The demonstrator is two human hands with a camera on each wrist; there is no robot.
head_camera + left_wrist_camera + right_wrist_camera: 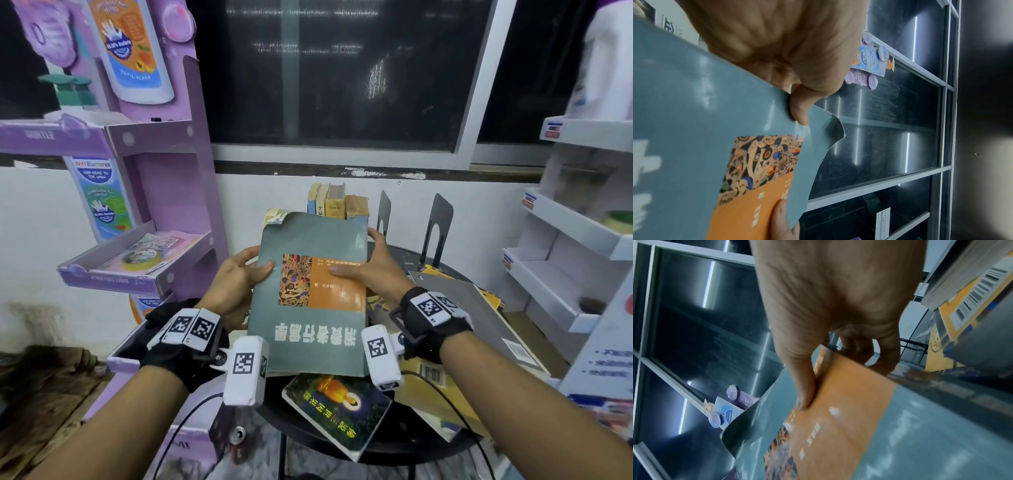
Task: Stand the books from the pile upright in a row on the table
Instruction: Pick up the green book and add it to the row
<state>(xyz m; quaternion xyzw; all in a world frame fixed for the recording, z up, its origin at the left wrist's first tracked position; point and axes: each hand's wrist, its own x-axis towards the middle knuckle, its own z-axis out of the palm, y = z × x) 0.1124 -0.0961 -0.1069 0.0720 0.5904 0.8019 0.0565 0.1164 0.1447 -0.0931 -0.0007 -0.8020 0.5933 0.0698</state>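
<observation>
I hold a large grey-green book (pixel 310 291) with an orange panel and a curled far corner, lifted and tilted above the pile. My left hand (pixel 239 274) grips its left edge, thumb on the cover (pixel 694 113). My right hand (pixel 370 267) grips the right edge, thumb on the orange panel (pixel 849 394), fingers underneath. Behind it several books (pixel 337 204) stand upright in a row. Two black bookends (pixel 436 219) stand to their right. The pile (pixel 445 342) lies on the round black table (pixel 394 445), with a dark green book (pixel 337 407) at the front.
A purple cardboard display rack (pixel 144 212) stands left of the table. A white rack (pixel 575 240) stands to the right. A dark window (pixel 342 68) and a white wall are behind. A can (pixel 237 435) lies on the floor below.
</observation>
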